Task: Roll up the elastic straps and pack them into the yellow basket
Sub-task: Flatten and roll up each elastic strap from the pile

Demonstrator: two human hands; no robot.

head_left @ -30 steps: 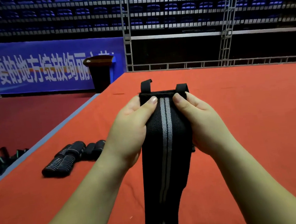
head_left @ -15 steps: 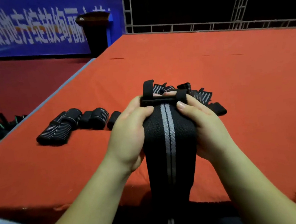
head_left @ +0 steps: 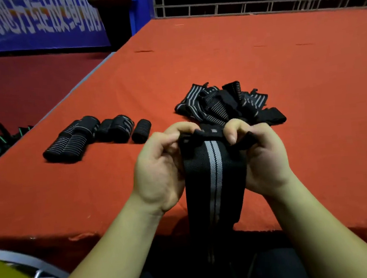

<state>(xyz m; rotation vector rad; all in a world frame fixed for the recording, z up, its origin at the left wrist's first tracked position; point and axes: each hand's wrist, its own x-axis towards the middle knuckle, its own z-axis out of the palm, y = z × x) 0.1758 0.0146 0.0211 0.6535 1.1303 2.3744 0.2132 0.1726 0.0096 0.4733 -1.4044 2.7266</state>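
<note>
Both hands, left hand [head_left: 158, 168] and right hand [head_left: 260, 154], pinch the top end of a black elastic strap with grey stripes [head_left: 213, 180], hanging between them. Rolling is just starting; next, probably, curl that end tightly downward.

Worktop: a broad raised platform [head_left: 259, 48] covered in orange-red cloth, running from the near edge far back to a metal railing; its left edge slants away with a pale trim.
Rolled straps: a row of black rolled straps [head_left: 95, 136] with grey stripes lies on the worktop at the left, close together, some touching.
Loose straps: a heap of unrolled black and grey straps [head_left: 226, 103] lies further right, near the middle, well apart from the rolls.
Near edge: the cloth looks scuffed and frayed along the front.
Floor: dark red floor [head_left: 16, 87] lies left of the worktop, below it.
</note>
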